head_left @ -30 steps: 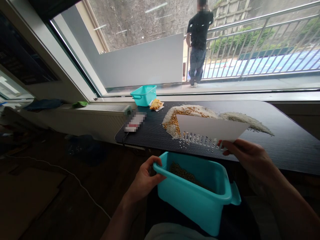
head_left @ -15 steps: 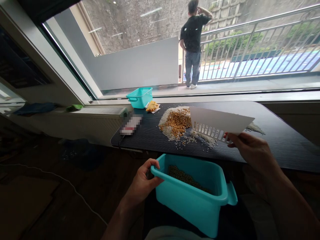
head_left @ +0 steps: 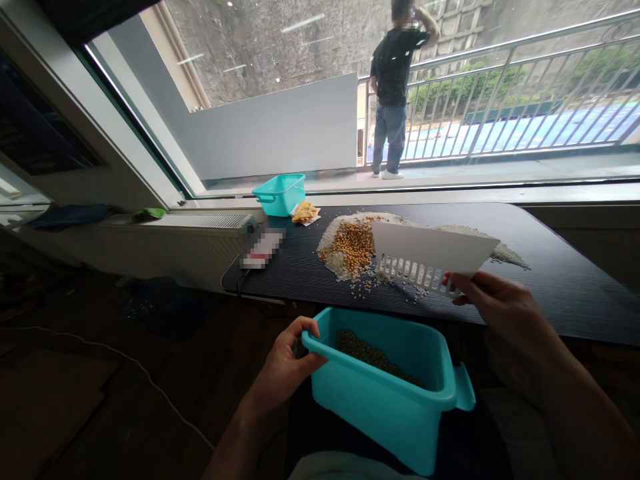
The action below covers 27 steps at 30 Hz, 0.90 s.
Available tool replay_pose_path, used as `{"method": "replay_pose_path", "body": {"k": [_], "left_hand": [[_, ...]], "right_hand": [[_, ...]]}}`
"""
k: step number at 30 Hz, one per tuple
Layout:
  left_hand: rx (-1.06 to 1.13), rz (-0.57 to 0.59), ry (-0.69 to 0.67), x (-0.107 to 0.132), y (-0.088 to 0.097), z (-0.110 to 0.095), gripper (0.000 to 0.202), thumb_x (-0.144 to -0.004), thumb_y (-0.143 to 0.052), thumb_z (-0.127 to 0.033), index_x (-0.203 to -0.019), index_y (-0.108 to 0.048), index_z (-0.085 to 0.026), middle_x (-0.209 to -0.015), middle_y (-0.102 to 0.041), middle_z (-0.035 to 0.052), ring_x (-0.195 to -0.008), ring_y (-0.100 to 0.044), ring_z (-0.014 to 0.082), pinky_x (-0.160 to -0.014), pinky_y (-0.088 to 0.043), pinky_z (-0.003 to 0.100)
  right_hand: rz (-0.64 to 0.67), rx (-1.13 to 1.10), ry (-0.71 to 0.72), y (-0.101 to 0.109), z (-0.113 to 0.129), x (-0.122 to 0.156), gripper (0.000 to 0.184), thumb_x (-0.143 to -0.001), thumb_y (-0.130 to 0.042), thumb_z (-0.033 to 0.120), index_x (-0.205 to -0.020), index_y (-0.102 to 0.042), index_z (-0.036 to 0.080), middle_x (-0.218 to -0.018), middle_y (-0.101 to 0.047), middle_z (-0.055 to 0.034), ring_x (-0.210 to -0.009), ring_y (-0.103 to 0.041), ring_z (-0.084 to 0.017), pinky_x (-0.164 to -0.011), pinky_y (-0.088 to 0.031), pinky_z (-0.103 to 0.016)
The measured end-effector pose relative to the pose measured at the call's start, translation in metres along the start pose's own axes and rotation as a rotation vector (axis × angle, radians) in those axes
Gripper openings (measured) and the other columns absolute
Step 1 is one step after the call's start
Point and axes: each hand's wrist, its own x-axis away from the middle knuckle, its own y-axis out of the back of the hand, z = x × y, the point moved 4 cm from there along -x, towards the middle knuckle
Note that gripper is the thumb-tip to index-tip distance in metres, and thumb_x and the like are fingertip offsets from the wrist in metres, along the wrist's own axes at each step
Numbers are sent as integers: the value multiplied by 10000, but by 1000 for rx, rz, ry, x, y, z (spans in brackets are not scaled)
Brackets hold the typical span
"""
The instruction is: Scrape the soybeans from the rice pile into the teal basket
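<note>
gripping with the left hand (head_left: 287,363) the near-left rim handle of a teal bin (head_left: 385,407), with fingers curled over the lip and thumb pressed along the outside; holding it below the front edge of the table, over the lap. inside, along the bottom, a low layer of small dark green beans (head_left: 370,355). pinching with the right hand (head_left: 495,307) the lower right corner of a white slotted scraper (head_left: 430,250), with fingers closed narrow on the plastic and the thumb hidden behind the knuckles. standing the scraper on its long slotted edge on the black table (head_left: 550,293), leaning slightly, just right of a heap of yellow beans (head_left: 353,241); touching the heap or only just beside it, cannot tell which. around the heap on its left and far sides, a band of white rice (head_left: 330,237), with more of it trailing off to the right behind the scraper. under the slots, loose grains scattered toward the table's front edge. farther back on the table, by the window, a second teal bin (head_left: 280,193), with something yellow and crumpled (head_left: 305,212) just beside it, and a blurred flat item (head_left: 261,250) near the left corner. left of the table, a white radiator (head_left: 210,219) under the sill. on the dark floor, a thin pale cable (head_left: 150,373). beyond the glass, a person in a dark top (head_left: 397,67) standing at a metal railing (head_left: 525,87), back turned, well apart from both hands
</note>
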Motion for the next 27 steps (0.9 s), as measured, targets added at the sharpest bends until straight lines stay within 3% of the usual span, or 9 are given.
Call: {"method": "replay_pose_path", "body": {"k": [7,15,27], "left_hand": [[22,6,3,0,0,2,439,-741,-906,-501,-879,-602,-216,-751,-488,-59,-677,-432,126,-610,-383,216],[28,15,-16,0,0,3,388,-771,-896,-441,-886,-603,-214,-755,-489,-58,-695,-434,130,-625,-384,217],[38,19,-1,0,0,4,364,-774,-882,-397,-903,-597,-213,-754,-487,-64,-687,-428,126,-617,-368,214]], "right_hand": [[19,-38,0,1,2,1,527,-591,-882,800,-745,-828,299,-773,-803,-29,-582,-651,-189,-596,-643,-376],[74,-83,-69,-3,8,5,591,-511,-922,785,-701,-836,232,-733,-764,-55,-654,-651,-192,-598,-616,-321],[160,-93,-88,-5,-2,5,610,-572,-900,806,-793,-876,238,-813,-791,-67,-742,-681,-212,-645,-627,-316]]}}
